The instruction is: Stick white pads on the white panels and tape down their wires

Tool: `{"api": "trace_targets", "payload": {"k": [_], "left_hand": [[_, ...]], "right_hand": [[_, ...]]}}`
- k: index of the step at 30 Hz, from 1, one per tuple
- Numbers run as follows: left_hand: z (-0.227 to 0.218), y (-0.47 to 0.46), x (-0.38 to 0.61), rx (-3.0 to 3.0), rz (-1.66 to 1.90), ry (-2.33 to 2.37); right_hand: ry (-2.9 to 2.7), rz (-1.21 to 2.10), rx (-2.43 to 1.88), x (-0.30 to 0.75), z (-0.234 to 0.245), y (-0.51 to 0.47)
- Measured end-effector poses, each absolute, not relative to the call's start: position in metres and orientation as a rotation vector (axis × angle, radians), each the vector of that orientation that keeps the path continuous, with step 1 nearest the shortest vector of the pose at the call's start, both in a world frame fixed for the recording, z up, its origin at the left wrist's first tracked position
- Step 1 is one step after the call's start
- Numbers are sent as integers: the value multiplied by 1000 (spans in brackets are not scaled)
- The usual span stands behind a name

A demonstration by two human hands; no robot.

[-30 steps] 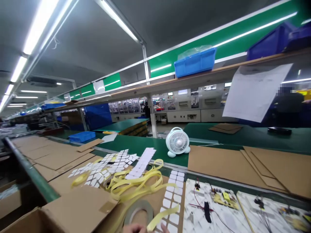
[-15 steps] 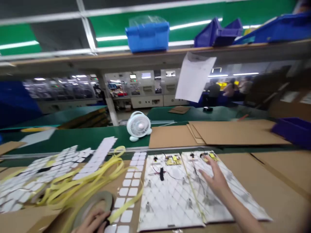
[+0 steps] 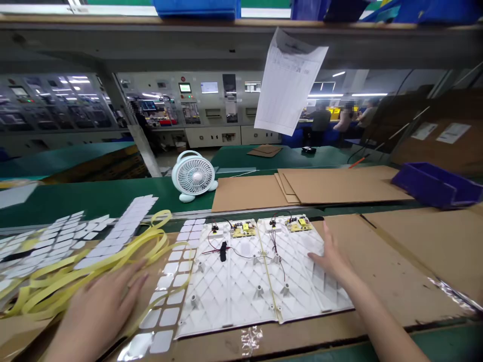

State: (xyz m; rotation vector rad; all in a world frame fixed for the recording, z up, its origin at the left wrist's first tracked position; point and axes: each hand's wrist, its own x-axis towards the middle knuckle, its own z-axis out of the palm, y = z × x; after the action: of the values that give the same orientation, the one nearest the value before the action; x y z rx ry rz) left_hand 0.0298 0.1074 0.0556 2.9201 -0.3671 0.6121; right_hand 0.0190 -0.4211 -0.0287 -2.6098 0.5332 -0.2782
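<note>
We now see the left hand [image 3: 100, 309] open, fingers spread above the yellow tape strips [image 3: 45, 300], tape roll out of view; the right hand [image 3: 332, 256] is spread on the white plastic panel [image 3: 226, 286].

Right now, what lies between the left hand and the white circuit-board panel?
Head view: white square pads in a column and a yellow tape strand, between the left hand and the white panel.

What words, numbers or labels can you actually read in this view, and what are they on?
Nothing here is legible.
Hanging paper sheet: printed table, too small to read.
Machine screens: too small to read.
White labels on the brown board at far right: too small to read.
Circuit boards on the white panel: markings too small to read.
</note>
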Motion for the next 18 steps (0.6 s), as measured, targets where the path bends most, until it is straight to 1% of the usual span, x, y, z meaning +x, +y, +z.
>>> {"api": "trace_targets", "payload": {"k": [3,5,8,10,13,15,16,18], "left_hand": [[85,14,46,2773,530,-915],[87,-44,60,2689,356,-1210],[67,-113,89,2622,296,-1534],[47,-142,111,2614,342,-1730],[20,-167,139,2616,400,-1885],[11,-175,149,2606,422,-1923],[10,-178,151,2594,427,-1915],[11,-181,152,2567,418,-1833]], "right_hand": [[442,-217,-2617,20,-19,-417],[410,-134,-2565,27,-10,-422],[343,-141,-2407,50,4,-434],[231,-257,-2148,66,12,-436],[170,-375,-1527,82,12,-427],[235,-332,-1205,86,7,-416],[271,-283,-1126,86,2,-409],[294,-180,-1119,83,-5,-397]]}}
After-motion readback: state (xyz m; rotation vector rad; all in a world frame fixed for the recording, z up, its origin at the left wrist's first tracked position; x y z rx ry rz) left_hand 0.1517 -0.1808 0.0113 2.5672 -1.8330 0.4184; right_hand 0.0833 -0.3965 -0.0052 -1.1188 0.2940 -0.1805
